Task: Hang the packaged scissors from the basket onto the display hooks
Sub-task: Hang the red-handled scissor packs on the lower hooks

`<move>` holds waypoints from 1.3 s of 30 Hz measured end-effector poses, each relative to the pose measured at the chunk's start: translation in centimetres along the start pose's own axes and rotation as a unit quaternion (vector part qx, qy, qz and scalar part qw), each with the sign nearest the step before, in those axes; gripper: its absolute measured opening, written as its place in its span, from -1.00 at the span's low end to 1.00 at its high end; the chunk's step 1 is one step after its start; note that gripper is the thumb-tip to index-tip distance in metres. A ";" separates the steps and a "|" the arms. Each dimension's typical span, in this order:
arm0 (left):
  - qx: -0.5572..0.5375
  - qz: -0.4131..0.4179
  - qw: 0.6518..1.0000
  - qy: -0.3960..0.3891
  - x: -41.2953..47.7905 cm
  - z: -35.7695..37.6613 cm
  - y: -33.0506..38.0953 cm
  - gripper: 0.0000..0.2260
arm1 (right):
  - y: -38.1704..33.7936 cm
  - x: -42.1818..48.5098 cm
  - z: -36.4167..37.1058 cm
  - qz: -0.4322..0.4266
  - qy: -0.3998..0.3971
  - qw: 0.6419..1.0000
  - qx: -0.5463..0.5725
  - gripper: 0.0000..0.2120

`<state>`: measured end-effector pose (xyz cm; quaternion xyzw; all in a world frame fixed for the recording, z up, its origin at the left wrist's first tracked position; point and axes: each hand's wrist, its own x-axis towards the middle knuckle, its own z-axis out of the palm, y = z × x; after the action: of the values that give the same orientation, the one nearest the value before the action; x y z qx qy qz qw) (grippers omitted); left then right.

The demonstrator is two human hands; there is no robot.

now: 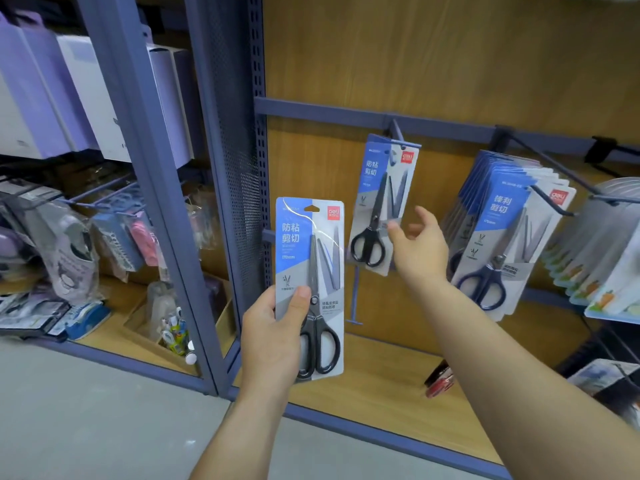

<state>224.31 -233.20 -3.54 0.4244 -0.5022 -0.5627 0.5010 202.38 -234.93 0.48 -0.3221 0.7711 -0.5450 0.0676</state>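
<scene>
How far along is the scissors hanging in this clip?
Done: one black-handled pack hangs on its hook. In hand: the left hand grips a second pack, not yet hooked, while the right hand is open beside the hung one. Left: hooking that second pack; the basket is out of view, so how many remain cannot be told.

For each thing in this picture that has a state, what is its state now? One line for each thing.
held pack: upright, in hand, not hung yet.
hung pack: hangs alone on its hook, tilted.
pack stack: hangs crowded, to the right of the hung pack.
left hand: grips the held pack's lower part.
right hand: open, beside the hung pack; touch unclear.
</scene>
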 end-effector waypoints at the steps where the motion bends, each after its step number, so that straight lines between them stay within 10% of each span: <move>1: -0.002 -0.002 1.000 0.002 0.0 0.0 0.0 -0.89 | 0.2 -0.6 -0.2 -0.002 -0.002 1.000 -0.007 -0.48; 5: -0.008 -0.006 1.000 -0.002 0.2 0.3 0.1 -0.90 | 0.2 -6.9 -1.3 0.027 -0.184 0.972 0.144 -0.92; 9: -0.004 0.003 1.000 -0.010 0.0 0.5 0.1 -0.93 | 0.7 -12.4 -2.1 0.029 -0.326 0.924 0.198 -0.74; 20: 0.144 0.070 0.985 -0.070 -0.2 0.5 -0.1 -0.79 | 0.5 -8.8 -5.8 -0.056 -0.145 0.972 0.174 -0.58; 39: 0.239 0.076 0.964 -0.086 -0.2 0.5 -0.4 -0.78 | 1.9 -5.4 -3.0 -0.067 -0.055 0.989 0.119 -0.43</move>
<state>223.77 -232.89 -3.83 0.4423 -0.6938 -0.4209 0.3819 204.40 -229.05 -1.36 -0.3917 0.6728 -0.6177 0.1110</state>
